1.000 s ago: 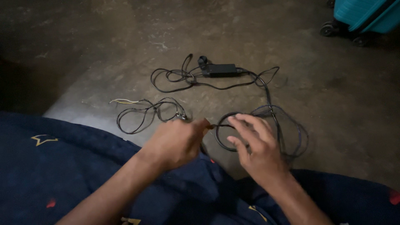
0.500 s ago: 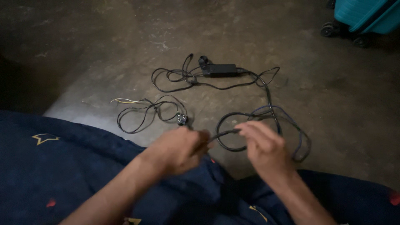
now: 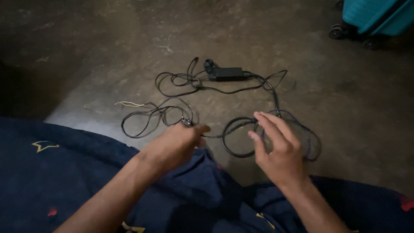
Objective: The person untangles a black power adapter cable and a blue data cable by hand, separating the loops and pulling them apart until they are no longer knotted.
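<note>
**Hands at a black cable on the floor**

Low in the middle of the frame, the left hand (image 3: 179,142) is pinching a black cable (image 3: 235,129) between closed fingers. Right of it, the right hand (image 3: 278,149) is hovering with fingers spread, gripping nothing, over the cable's coiled loops. Higher up, a black power adapter (image 3: 228,73) is lying on the concrete floor (image 3: 108,51).

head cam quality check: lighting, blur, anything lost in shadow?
Head view: dim and uneven, the concrete floor lit mid-frame, far left falling into deep shadow; no glare. Left hand and right hand slightly soft. The black cable and power adapter read clearly; the teal suitcase is cropped at the corner.
</note>
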